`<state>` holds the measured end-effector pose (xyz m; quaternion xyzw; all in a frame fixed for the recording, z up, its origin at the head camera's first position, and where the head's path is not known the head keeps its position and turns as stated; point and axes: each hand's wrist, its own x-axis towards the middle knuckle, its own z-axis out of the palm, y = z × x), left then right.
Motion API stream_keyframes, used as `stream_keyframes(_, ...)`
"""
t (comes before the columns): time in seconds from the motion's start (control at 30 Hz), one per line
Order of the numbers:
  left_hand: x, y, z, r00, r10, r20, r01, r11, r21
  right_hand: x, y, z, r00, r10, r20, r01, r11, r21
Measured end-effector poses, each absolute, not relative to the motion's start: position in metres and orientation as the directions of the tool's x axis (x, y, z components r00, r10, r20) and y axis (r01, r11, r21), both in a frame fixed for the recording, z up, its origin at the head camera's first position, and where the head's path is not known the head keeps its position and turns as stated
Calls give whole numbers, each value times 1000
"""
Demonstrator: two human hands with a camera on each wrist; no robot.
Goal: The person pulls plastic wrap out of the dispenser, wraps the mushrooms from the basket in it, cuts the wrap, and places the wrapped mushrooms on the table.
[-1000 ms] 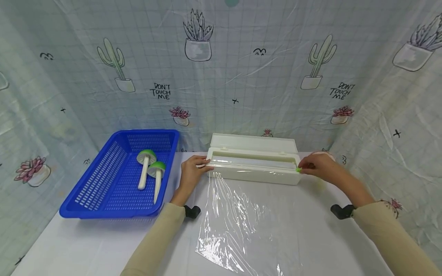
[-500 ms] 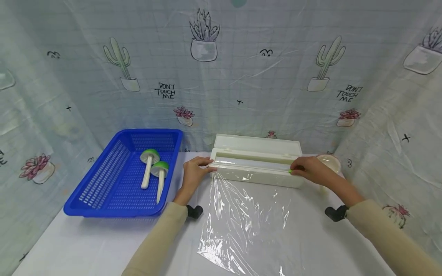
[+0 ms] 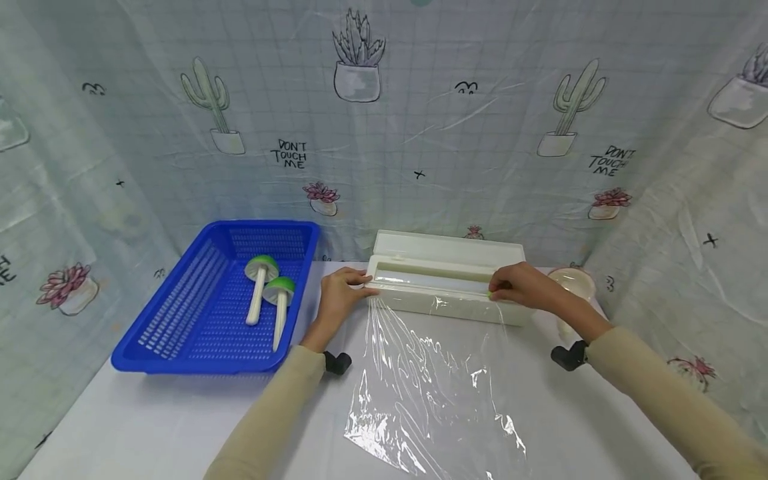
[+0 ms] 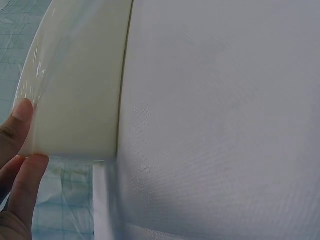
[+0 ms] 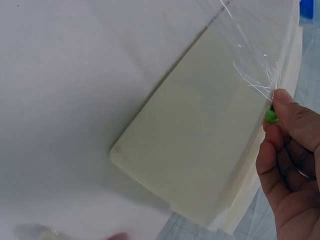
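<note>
A white cling film dispenser (image 3: 515, 315) lies on the table with its lid (image 3: 450, 248) raised. My left hand (image 3: 338, 297) holds its left end; in the left wrist view the thumb (image 4: 22, 111) presses the film at the edge, fingers around the corner. Clear cling film (image 3: 420, 393) comes over the front edge and spreads, creased, toward me. Along that edge my right hand (image 3: 531, 290) pinches a small green slide cutter (image 5: 271, 115) between thumb and finger, right of the middle. To the right of the cutter, the front of the box shows bare of film.
At the left stands a blue mesh basket (image 3: 192, 366) holding two green-capped toy mushrooms (image 3: 256, 300). A pale bowl-shaped thing (image 3: 573, 283) sits behind my right wrist, partly hidden. A patterned curtain (image 3: 414, 133) hangs close behind the dispenser.
My right hand has slid the green cutter leftward from the dispenser's right end, and the film's right side has come loose and crumpled. The left hand keeps its hold. The view has shifted slightly.
</note>
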<state>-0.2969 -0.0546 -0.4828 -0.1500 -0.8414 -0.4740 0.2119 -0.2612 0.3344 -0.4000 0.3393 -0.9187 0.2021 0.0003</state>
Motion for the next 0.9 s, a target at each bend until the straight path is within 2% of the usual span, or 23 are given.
stream_keyframes(0.2,-294,-67,-481,-848,38,528,467,525,712,-286,264,-406,-737,-656,159,-658,645,-387)
stream_keyframes(0.37,-293,-60,-481,-844,79,531,483,543,687,-308,183,-401,-678,-725,121,-701,589,-401)
stream_keyframes(0.43,-293,-54,-481,-849,96,519,486,527,697,-313,163,-397,-674,-733,97,-701,592,-397)
stream_keyframes(0.6,-295,-44,-484,-882,69,467,444,457,771,-320,144,-388,-689,-721,71,-688,621,-374)
stream_keyframes(0.7,-294,-47,-485,-913,31,406,381,417,825,-323,139,-390,-676,-732,82,-701,606,-376)
stream_keyframes(0.9,-291,-56,-483,-944,2,330,301,412,860,-327,119,-393,-673,-735,87,-704,600,-379)
